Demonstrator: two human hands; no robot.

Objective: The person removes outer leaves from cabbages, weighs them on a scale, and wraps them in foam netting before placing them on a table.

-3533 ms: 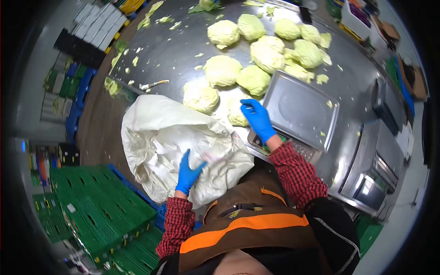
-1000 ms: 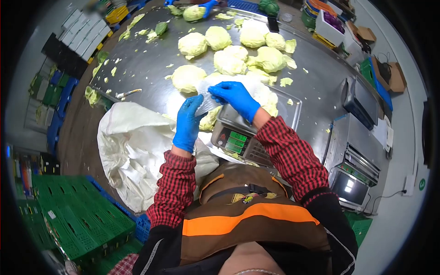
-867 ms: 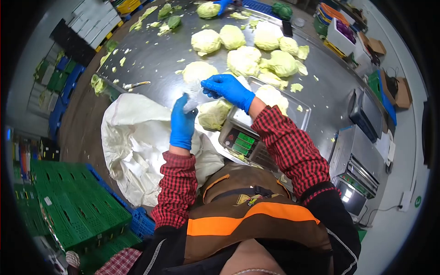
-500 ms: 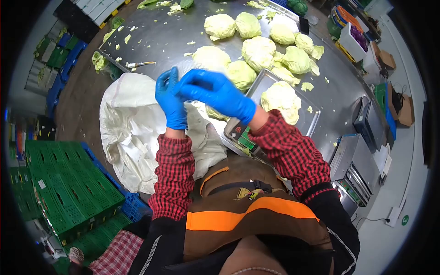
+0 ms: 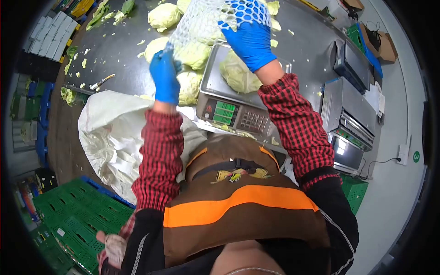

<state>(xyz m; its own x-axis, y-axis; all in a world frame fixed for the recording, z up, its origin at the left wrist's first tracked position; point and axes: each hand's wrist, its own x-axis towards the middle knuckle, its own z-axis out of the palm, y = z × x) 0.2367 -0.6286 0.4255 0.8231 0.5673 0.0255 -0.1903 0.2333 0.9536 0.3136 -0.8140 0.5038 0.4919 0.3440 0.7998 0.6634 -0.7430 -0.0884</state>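
A white mesh net sleeve point(image 5: 195, 20) is stretched between my two blue-gloved hands, above the cabbages. The fingers of my left hand point(image 5: 165, 78) are closed on its near left end. My right hand point(image 5: 251, 41) reaches into the net, whose mesh lies over its fingers; the thumb points left and the fingertips are partly cut off by the top edge. Below my right hand a pale green cabbage point(image 5: 238, 73) sits on the metal tray of a scale point(image 5: 229, 114) with a lit green display. Further trimmed cabbages point(image 5: 164, 17) lie to the left and behind, some seen through the mesh.
A white woven sack point(image 5: 110, 133) hangs open at the table's near left. A knife point(image 5: 101, 82) and leaf scraps lie on the metal table point(image 5: 123, 55). To the right stands a metal machine point(image 5: 350, 110). Green crates point(image 5: 78, 206) and another person's hand point(image 5: 112, 247) are at lower left.
My hands have moved apart, and the white net is now spread between them. My right hand has gone up, into the net. The view has shifted, showing the scale's display fully.
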